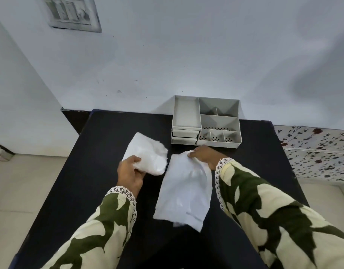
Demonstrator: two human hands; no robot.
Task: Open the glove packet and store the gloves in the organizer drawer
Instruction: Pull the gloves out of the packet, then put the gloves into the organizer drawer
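White plastic fills both grips: the left hand (130,172) clutches the bunched gloves (148,154), the right hand (203,155) pinches the flat packet (183,193) on the desk (93,152). The packet seems emptied; next, I judge, 1 drawer (184,133) of the organizer (218,121) needs pulling open

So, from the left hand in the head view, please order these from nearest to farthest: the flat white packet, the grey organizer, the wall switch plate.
From the left hand:
1. Flat white packet, just to its right on the black table, pinched at its top by the right hand.
2. Grey organizer, farther back and right, against the wall.
3. Wall switch plate, high on the wall, upper left.
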